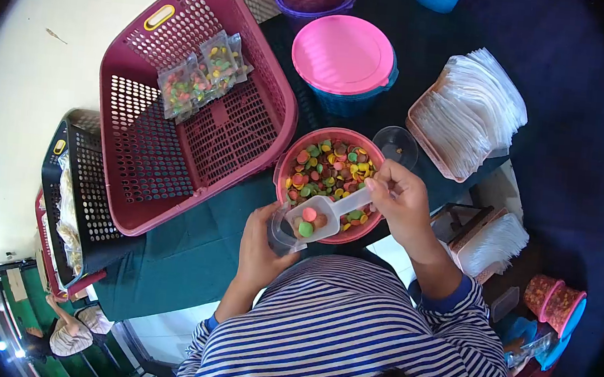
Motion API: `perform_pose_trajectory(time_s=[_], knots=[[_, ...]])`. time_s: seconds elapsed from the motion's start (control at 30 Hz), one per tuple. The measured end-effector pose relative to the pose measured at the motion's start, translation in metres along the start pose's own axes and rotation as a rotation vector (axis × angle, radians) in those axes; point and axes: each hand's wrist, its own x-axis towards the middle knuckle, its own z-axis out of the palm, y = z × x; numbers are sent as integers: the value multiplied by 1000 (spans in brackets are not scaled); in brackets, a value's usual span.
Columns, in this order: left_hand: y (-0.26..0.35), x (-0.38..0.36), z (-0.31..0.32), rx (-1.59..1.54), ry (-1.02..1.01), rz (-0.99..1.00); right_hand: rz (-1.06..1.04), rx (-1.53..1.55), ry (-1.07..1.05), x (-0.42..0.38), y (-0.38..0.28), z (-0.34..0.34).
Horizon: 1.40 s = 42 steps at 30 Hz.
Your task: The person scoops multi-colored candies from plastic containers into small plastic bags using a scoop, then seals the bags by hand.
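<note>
My right hand [403, 201] is closed around the handle of a white plastic scoop [349, 204]. A few round pink, green and brown pieces lie in the scoop, whose end is over a clear plastic cup [280, 238]. The cup is gripped in my left hand [259, 248], at the near left rim of a pink tub [284, 176]. Small colourful disc-shaped snack pieces [329, 169] fill much of the tub. How much the cup holds is hard to make out behind the scoop.
A maroon basket [189, 211] with filled sachets [208, 72] stands left. Beyond the tub is a pink-lidded bucket [344, 54]; a clear dish [396, 146] sits beside it. Stacked clear bags [471, 106] fill a tray at right. Another person [72, 333] is at lower left.
</note>
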Motion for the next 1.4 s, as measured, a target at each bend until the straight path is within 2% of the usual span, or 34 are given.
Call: perform_pose_trajectory(time_s=[0.1, 0.17, 0.2, 0.27, 0.3, 0.37, 0.4, 0.47, 0.5, 0.57, 0.6, 0.63, 0.7, 0.73, 0.77, 0.87, 0.9, 0.97, 1.03, 1.1, 1.3, 1.4], knots=[[-1, 0, 1, -9, -1, 6, 15, -98, 45, -1, -4, 1], [-2, 0, 0, -12, -3, 9, 85, 106, 20, -1, -11, 4], [-2, -1, 0, -18, -7, 4, 85, 104, 22, -1, -9, 4], [-3, -1, 1, -26, -9, -1, -20, -129, 69, -1, -3, 4], [-4, -1, 1, -31, -11, -4, -22, -130, 67, -1, -6, 4], [-5, -1, 1, -35, -14, -6, 127, 77, 40, -2, -13, 6], [-5, -2, 1, -40, -14, -15, 128, 76, 40, -3, -12, 7], [-5, -1, 2, -46, -12, -24, -90, -198, 69, -3, -9, 8], [-5, -1, 2, -38, -8, -3, -91, -198, 69, -4, -12, 8], [-6, 0, 2, -31, -7, 19, -201, -149, -93, -6, -21, 7], [-7, -1, 4, -74, -6, 15, -366, -245, -212, -2, -19, 4], [-7, -1, 5, -116, -4, 10, -364, -247, -210, -1, -22, 2], [-2, -1, 3, -149, -1, -21, -561, -422, -290, 2, -32, -3], [0, -1, 2, -181, 4, -54, -617, -397, -252, 5, -34, -7], [0, 0, 2, -181, 5, -53, -618, -398, -252, 5, -36, -15], [-6, 1, 2, -215, 37, -91, -533, -393, -36, 3, -44, -35], [-9, 1, 4, -217, 33, -88, -531, -396, -32, 4, -43, -40], [-13, 2, 7, -300, 50, -112, -450, -630, -47, 5, -38, -48], [-9, 4, 7, -347, 48, -150, -452, -675, -9, 4, -24, -45], [-9, 4, 6, -385, 54, -242, -382, -810, -53, 0, -12, -45], [-5, 6, 6, -319, 72, -192, -281, -761, -58, -10, 34, -36], [-6, 6, 6, -245, 85, -145, -159, -724, -51, -7, 63, -33]])
